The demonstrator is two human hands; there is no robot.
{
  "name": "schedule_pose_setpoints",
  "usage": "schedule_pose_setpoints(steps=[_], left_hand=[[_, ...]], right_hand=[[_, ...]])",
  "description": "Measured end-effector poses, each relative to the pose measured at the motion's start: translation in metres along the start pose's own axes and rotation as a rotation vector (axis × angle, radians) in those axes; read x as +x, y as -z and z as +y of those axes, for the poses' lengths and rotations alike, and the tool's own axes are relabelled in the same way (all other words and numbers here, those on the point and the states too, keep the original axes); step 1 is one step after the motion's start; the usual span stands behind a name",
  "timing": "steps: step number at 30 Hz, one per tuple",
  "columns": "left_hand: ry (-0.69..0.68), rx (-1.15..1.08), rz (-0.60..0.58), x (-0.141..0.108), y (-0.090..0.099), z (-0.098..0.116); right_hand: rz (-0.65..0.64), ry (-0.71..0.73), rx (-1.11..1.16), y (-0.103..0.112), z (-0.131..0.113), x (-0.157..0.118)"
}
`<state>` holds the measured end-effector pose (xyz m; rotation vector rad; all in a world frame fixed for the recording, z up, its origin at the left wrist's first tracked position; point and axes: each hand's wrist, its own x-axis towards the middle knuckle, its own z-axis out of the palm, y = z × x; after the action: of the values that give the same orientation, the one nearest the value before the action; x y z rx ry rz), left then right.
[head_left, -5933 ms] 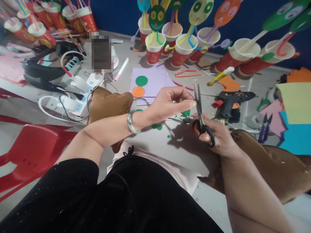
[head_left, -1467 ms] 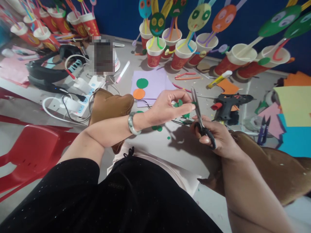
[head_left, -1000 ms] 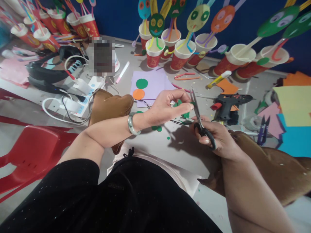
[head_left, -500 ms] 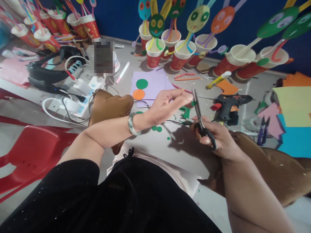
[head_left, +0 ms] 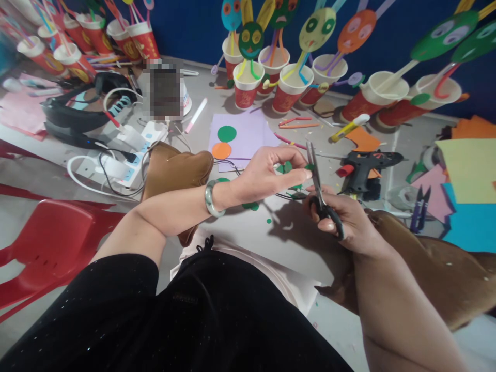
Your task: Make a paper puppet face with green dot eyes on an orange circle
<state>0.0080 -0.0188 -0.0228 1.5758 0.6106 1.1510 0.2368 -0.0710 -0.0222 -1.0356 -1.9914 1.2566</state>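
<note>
My right hand [head_left: 343, 214] grips black-handled scissors [head_left: 318, 178], whose blades point up and away from me. Pinched between the thumb and fingers of my left hand [head_left: 267, 175] is a small piece of green paper [head_left: 310, 168], right against the scissor blades. Most of that piece is hidden by my fingertips. Beneath my left hand lie green paper scraps [head_left: 296, 187] and small green circles [head_left: 253, 206]. A larger green circle [head_left: 227, 134] and an orange circle [head_left: 221, 151] rest on a lilac paper sheet [head_left: 251, 129].
Red paper cups [head_left: 246, 93] with paper faces on sticks line the back. To the right are a black glue gun [head_left: 366, 168], purple snips [head_left: 420, 209], and coloured paper [head_left: 470, 217]. A power strip [head_left: 134, 168] with cables and a red chair [head_left: 62, 232] are on the left.
My left hand has turned and shifted slightly, its fingers lower and more curved, with the green piece still at the blades. My right hand and the scissors have barely moved.
</note>
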Motion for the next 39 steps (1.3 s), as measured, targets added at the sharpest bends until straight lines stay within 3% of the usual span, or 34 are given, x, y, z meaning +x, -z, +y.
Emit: schedule_pose_setpoints(steps=[13,29,36,39], left_hand=[[0.055,-0.051,-0.013,0.0,0.003,0.004],[-0.007,0.009,0.038,-0.002,0.005,0.005],[0.085,-0.034,0.036,-0.002,0.003,0.01],[0.062,-0.005,0.053,-0.002,0.002,0.006]], right_hand=[[-0.005,-0.059,-0.016,0.0,-0.003,0.0],[-0.013,-0.034,-0.014,0.0,-0.002,-0.001],[0.004,-0.021,-0.026,0.0,0.001,0.0],[0.009,-0.035,-0.016,-0.001,0.0,0.0]])
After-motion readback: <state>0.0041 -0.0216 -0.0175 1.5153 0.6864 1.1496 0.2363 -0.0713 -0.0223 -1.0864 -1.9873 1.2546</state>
